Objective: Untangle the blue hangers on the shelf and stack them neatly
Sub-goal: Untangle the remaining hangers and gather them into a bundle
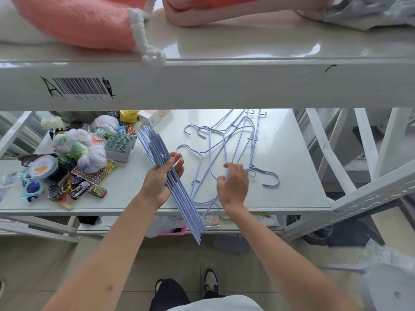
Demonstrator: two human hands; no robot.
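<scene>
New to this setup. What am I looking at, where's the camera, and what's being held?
There is no machine here: a person works with bare hands, and the one picture comes from a camera on their head, looking down. The left hand has a closed grip on a bundle of blue hangers already gathered together. The right hand reaches into the loose tangled hangers lying on the white shelf; whether it grips one is unclear. Toy cars, sunglasses and other small items sit at the left.
</scene>
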